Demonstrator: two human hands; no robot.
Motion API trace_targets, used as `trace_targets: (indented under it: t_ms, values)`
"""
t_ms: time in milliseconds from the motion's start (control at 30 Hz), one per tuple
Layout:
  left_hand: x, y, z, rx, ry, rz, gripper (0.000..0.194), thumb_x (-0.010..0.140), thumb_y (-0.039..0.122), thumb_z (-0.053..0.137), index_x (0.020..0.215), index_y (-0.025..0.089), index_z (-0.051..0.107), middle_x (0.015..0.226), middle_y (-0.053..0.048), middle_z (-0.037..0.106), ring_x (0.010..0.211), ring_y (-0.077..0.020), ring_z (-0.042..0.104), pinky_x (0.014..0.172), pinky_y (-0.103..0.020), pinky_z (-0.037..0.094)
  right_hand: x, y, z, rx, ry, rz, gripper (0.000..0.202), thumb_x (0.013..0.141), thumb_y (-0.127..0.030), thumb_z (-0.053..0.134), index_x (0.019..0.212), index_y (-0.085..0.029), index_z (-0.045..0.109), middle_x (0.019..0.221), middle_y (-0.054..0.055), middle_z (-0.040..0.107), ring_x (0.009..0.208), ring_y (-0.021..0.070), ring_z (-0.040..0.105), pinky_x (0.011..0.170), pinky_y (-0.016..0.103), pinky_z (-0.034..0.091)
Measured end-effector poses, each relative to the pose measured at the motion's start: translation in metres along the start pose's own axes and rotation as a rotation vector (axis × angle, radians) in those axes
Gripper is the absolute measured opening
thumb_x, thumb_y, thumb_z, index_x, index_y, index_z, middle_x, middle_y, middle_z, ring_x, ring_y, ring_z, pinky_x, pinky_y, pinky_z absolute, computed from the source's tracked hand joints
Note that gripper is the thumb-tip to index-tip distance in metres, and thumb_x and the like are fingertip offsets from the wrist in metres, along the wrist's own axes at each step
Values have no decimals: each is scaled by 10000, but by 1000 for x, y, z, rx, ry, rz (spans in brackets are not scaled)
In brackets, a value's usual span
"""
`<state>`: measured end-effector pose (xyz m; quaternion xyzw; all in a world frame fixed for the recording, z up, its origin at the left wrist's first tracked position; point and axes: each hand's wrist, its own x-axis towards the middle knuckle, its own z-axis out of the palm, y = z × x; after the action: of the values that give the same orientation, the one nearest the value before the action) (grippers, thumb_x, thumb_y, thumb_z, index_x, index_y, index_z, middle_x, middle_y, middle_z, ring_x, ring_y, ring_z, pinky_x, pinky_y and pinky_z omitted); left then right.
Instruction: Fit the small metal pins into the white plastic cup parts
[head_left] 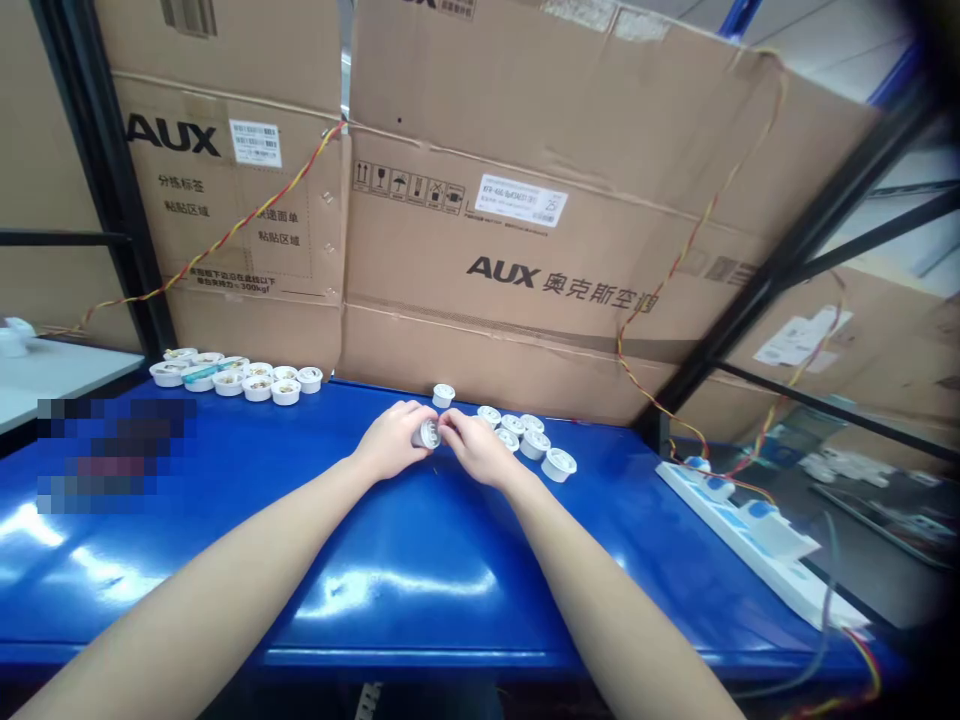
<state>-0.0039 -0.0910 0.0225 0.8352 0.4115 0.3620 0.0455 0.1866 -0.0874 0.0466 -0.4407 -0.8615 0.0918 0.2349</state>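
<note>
My left hand [391,440] is wrapped round a small round cup [427,434], tilted so that its pale, ridged top faces me. Against the cup's right edge are the bent fingers of my right hand [474,446], pressed together. Whether they pinch a part of the cup or something small is too fine to see. Just beyond both hands stands a single white cup [444,395]. Several more white cups [535,444] are grouped right of my right hand, some partly behind it.
Several white tubs [258,387] with small contents stand in rows at the table's back left. Cardboard panels [480,300] wall off the rear of the blue table [315,560]. A white power strip [757,540] lies along the right edge, beneath a black frame post [780,260] and twisted wires [686,245].
</note>
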Motion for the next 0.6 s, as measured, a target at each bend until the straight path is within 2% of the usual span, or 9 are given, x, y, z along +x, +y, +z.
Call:
trace_targets:
  t_ms: [267, 600]
  values:
    - [0, 1, 0, -5, 11, 21, 301, 754, 215, 696, 1042, 232, 608, 1040, -34, 632, 988, -240, 559, 858, -363, 474, -1, -4, -1, 40, 28, 4, 184, 947, -302, 475, 868, -197, 604, 810, 27, 670, 707, 148, 575, 655, 256, 370]
    - [1, -1, -1, -51, 41, 29, 309, 752, 230, 703, 1053, 221, 634, 1052, -31, 668, 990, -237, 574, 878, -364, 479, 2, -5, 5, 201, 138, 66, 198, 869, -325, 581, 778, -178, 679, 703, 3, 667, 626, 132, 553, 615, 249, 382]
